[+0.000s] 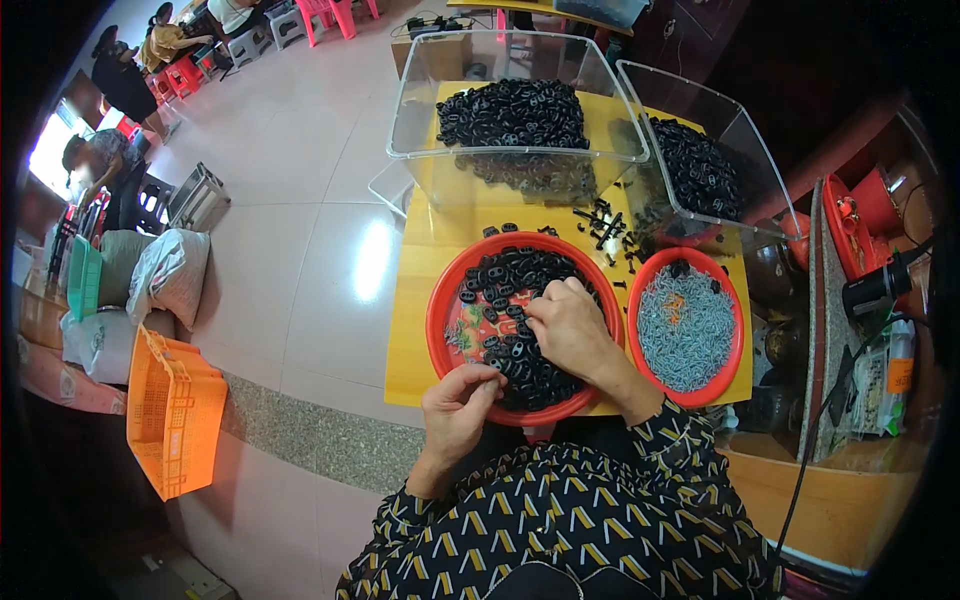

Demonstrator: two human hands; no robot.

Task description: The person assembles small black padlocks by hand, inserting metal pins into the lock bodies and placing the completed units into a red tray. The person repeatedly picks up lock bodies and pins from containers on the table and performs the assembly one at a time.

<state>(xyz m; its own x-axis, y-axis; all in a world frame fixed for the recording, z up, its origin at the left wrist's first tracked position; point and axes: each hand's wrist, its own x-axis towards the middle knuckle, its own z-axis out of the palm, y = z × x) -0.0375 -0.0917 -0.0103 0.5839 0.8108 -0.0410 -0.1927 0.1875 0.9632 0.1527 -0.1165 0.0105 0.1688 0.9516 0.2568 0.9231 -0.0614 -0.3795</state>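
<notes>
A round red tray [437, 345] in front of me holds a heap of small black oval parts with two holes [515, 360]. Over the tray's right half is my right hand [575, 325], its fingers pinched together and pointing down at the parts; whatever is between them is hidden. My left hand [458, 408] is at the tray's near left rim, thumb and forefinger closed in a pinch on something too small to make out. A few small silvery screws [458, 335] lie at the tray's left side. To the right, a smaller red tray [740, 335] is filled with silvery screws [690, 325].
Two clear plastic bins [420, 155] [760, 190] of black parts stand at the back of the yellow table [410, 300]. Loose black pieces [605, 230] lie before them. An orange crate [175, 415] and white sacks [172, 275] are on the left; other people sit and stand farther off.
</notes>
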